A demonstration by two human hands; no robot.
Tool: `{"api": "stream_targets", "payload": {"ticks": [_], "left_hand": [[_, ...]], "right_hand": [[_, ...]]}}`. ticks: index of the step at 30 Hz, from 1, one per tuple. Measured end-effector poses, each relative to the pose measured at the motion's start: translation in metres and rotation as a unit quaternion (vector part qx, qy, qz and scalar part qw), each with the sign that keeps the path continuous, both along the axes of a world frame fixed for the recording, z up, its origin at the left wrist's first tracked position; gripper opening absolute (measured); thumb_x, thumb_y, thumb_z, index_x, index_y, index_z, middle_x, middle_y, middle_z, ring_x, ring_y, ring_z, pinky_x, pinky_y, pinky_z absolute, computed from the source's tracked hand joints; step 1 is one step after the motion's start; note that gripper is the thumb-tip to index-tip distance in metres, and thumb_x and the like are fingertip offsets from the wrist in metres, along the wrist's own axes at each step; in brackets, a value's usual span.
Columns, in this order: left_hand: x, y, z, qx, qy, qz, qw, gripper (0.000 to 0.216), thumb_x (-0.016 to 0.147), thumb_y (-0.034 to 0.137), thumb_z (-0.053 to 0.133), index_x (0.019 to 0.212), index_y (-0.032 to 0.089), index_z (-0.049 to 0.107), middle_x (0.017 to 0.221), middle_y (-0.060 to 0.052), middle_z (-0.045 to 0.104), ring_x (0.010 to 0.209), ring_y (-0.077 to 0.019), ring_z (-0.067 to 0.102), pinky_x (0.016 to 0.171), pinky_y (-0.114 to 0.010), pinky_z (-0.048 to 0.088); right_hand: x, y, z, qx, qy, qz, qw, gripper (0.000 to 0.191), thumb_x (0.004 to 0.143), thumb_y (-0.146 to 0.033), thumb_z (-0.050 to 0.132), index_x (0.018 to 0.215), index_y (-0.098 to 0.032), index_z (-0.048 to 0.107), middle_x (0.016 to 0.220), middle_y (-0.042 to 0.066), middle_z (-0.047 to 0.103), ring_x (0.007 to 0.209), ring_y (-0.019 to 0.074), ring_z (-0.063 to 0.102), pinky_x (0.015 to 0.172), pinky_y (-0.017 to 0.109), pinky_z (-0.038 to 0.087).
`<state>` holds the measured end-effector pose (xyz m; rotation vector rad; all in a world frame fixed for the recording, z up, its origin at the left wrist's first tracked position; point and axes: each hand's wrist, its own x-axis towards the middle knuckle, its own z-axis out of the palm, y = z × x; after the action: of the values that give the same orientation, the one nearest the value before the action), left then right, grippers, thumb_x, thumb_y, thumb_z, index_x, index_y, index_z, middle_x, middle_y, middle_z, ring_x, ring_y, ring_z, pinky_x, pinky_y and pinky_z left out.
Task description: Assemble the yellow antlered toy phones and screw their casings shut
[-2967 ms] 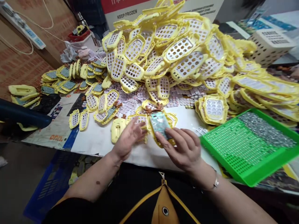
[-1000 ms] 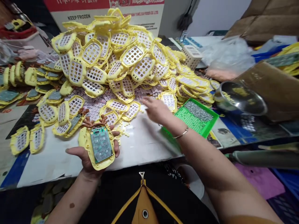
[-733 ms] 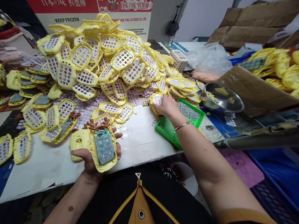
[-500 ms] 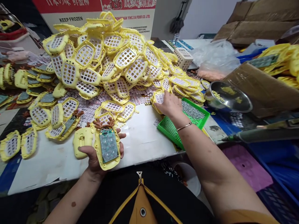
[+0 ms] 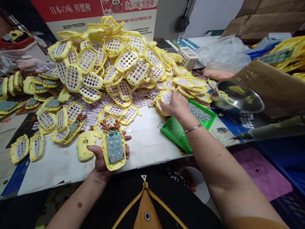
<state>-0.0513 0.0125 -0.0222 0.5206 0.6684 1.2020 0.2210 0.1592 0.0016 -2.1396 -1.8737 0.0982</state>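
Head view: left hand [image 5: 101, 160] cradles the yellow shell [image 5: 114, 165], fingers curled round its rim. It looks light, stiff, best held off the board [image 5: 115, 150]. Right hand [image 5: 176, 106] fingers drape a shell stack [image 5: 164, 98], grip unclear.

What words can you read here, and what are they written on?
"KEEP FROZEN": white face of the cardboard box behind the yellow shells.
"日本の味 鮮蟹柳": its red band, printed twice.
"ONGSHAN YINGJIA FOOD CO. LTD.": same box, first letter hidden.
Smaller lines beneath: too blurred to read.
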Motion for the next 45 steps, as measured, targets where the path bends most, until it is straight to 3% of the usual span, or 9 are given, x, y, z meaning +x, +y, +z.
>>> {"api": "stream_targets", "payload": {"ticks": [3, 7, 11, 14, 21, 29, 31, 38, 45], "left_hand": [[0.005, 0.004, 0.003, 0.006, 0.032, 0.006, 0.999, 0.098, 0.044, 0.083, 0.07, 0.109, 0.009, 0.07, 0.114, -0.021, 0.07, 0.08, -0.0279, 0.07, 0.065, -0.037, 0.059], [0.02, 0.011, 0.006, 0.011, 0.031, 0.023, 0.999, 0.1, 0.042, 0.081, 0.074, 0.12, 0.017, 0.066, 0.129, -0.015, 0.064, 0.123, -0.0381, 0.057, 0.098, -0.045, 0.052], [0.03, 0.01, 0.008, 0.005, 0.001, -0.001, 1.0, 0.104, 0.042, 0.078, 0.076, 0.13, 0.025, 0.06, 0.115, -0.007, 0.071, 0.123, -0.0369, 0.057, 0.099, -0.045, 0.051], [0.029, 0.006, 0.012, 0.004, 0.023, -0.009, 1.0, 0.106, 0.044, 0.082, 0.072, 0.134, 0.027, 0.058, 0.113, -0.007, 0.072, 0.118, -0.0364, 0.06, 0.095, -0.046, 0.052], [0.018, -0.005, 0.005, -0.031, 0.042, 0.021, 0.998, 0.1, 0.056, 0.092, 0.052, 0.128, 0.023, 0.061, 0.111, -0.011, 0.071, 0.119, -0.0403, 0.059, 0.088, -0.048, 0.054], [0.023, -0.009, -0.003, -0.002, 0.037, -0.083, 0.996, 0.099, 0.049, 0.092, 0.058, 0.115, 0.019, 0.069, 0.128, -0.013, 0.064, 0.138, -0.0432, 0.038, 0.109, -0.054, 0.037], [0.021, -0.005, 0.001, 0.018, 0.06, -0.073, 0.995, 0.097, 0.048, 0.091, 0.06, 0.113, 0.019, 0.07, 0.132, -0.013, 0.062, 0.141, -0.0419, 0.034, 0.113, -0.052, 0.033], [0.01, 0.008, 0.012, 0.017, 0.195, -0.037, 0.98, 0.079, 0.053, 0.055, 0.087, 0.121, 0.022, 0.063, 0.143, -0.014, 0.054, 0.136, -0.0376, 0.045, 0.108, -0.048, 0.04], [0.027, 0.009, 0.012, 0.028, 0.253, -0.063, 0.965, 0.078, 0.05, 0.04, 0.093, 0.118, 0.021, 0.06, 0.121, -0.01, 0.066, 0.113, -0.0307, 0.062, 0.09, -0.036, 0.05]], "right_hand": [[-0.011, -0.024, 0.009, 0.081, 0.019, 0.023, 0.996, 0.069, 0.082, -0.037, 0.056, 0.141, -0.006, 0.039, 0.133, 0.026, 0.053, 0.121, 0.0403, 0.051, 0.099, 0.055, 0.04], [-0.05, -0.079, 0.004, 0.066, 0.109, 0.216, 0.968, 0.069, 0.081, -0.038, 0.056, 0.141, -0.01, 0.041, 0.127, 0.021, 0.061, 0.11, 0.0333, 0.06, 0.093, 0.048, 0.051], [-0.08, -0.123, -0.015, 0.062, 0.14, 0.287, 0.945, 0.067, 0.084, -0.034, 0.056, 0.142, -0.005, 0.039, 0.141, 0.029, 0.05, 0.123, 0.0377, 0.054, 0.097, 0.053, 0.05], [-0.08, -0.132, -0.028, 0.078, 0.317, 0.285, 0.901, 0.072, 0.085, -0.04, 0.06, 0.147, -0.015, 0.032, 0.145, 0.022, 0.048, 0.132, 0.0335, 0.049, 0.105, 0.054, 0.045], [-0.072, -0.136, -0.056, -0.293, 0.701, 0.242, 0.603, 0.064, 0.098, -0.056, 0.016, 0.135, -0.017, 0.051, 0.116, 0.016, 0.07, 0.109, 0.0246, 0.067, 0.083, 0.043, 0.058], [-0.08, -0.153, -0.068, -0.344, 0.837, 0.217, 0.366, 0.067, 0.069, -0.063, 0.073, 0.121, -0.024, 0.061, 0.118, 0.009, 0.07, 0.105, 0.0241, 0.068, 0.09, 0.04, 0.055], [-0.078, -0.152, -0.066, -0.333, 0.847, 0.193, 0.367, 0.064, 0.066, -0.056, 0.079, 0.119, -0.024, 0.061, 0.115, 0.009, 0.071, 0.101, 0.0246, 0.07, 0.091, 0.041, 0.054], [-0.087, -0.143, -0.064, -0.219, 0.833, 0.161, 0.481, 0.068, 0.066, -0.038, 0.084, 0.126, -0.023, 0.057, 0.115, 0.009, 0.07, 0.106, 0.0242, 0.067, 0.103, 0.046, 0.048], [-0.095, -0.141, -0.061, -0.204, 0.802, 0.179, 0.532, 0.085, 0.063, -0.041, 0.085, 0.136, -0.023, 0.046, 0.12, 0.011, 0.062, 0.108, 0.0241, 0.065, 0.097, 0.044, 0.053]]}}
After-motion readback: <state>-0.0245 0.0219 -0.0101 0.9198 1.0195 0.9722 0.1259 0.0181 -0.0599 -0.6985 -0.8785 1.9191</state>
